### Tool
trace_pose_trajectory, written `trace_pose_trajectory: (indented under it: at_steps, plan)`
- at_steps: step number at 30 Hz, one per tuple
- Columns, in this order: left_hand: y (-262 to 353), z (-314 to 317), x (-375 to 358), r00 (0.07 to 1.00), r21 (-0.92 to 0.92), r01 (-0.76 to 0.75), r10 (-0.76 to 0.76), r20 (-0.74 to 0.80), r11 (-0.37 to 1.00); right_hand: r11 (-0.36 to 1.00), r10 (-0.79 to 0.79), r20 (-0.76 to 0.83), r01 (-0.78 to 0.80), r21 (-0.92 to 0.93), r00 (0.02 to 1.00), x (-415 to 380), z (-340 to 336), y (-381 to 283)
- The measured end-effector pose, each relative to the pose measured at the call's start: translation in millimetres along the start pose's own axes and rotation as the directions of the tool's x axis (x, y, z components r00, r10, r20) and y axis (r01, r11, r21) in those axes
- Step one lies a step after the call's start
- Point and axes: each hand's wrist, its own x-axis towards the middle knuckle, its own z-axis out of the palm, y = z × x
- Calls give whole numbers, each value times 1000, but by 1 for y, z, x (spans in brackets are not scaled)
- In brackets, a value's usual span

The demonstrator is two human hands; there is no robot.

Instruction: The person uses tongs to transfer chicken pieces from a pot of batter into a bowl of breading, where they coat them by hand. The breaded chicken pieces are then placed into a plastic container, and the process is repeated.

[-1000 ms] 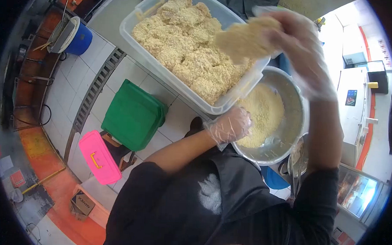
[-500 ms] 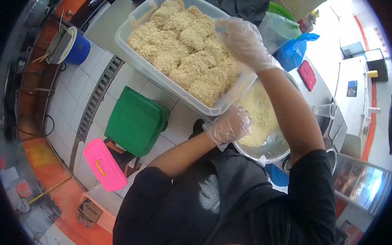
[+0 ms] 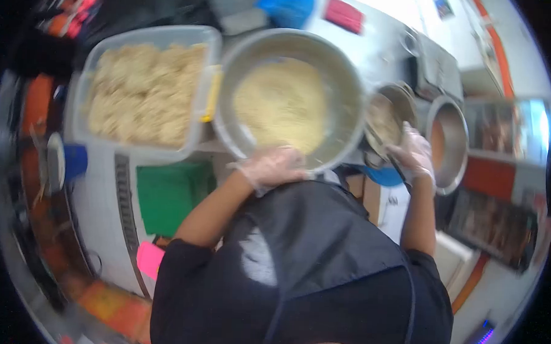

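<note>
A large metal bowl [image 3: 348, 138] of pale yellow crumbs stands right in front of me. My left hand [image 3: 274, 166], in a clear plastic glove, is curled at its near rim. Off to the right, my gloved right hand [image 3: 414, 154] closes on the dark handle of a round metal strainer-like vessel [image 3: 402, 103]. Something whitish lies inside that vessel; blur hides its exact kind. Left of the bowl is a clear plastic tub [image 3: 77, 125] full of crumb-coated pieces [image 3: 148, 95].
Another metal bowl [image 3: 461, 145] with orange-brown contents stands at the right. A red cloth [image 3: 344, 15] and a blue plastic bag [image 3: 287, 7] lie on the far counter. Below the tub are a green bin [image 3: 171, 195] and a pink lid [image 3: 149, 260].
The view has turned rightward. My right hand has left the tub's edge and moved right to the strainer-like vessel. My left hand remains by the large bowl's near rim.
</note>
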Motion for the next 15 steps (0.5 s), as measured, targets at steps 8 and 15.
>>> trace_pose_trajectory:
  at_steps: [8,15]
  plan:
    - [56,53,81,999,268,-13,20,-26,963,981,30,-232,-72,-179,972,-28,67,47]
    - [73,66,135,969,325,40,43,-245,945,997,-10,-301,34,74,954,-54,9,112]
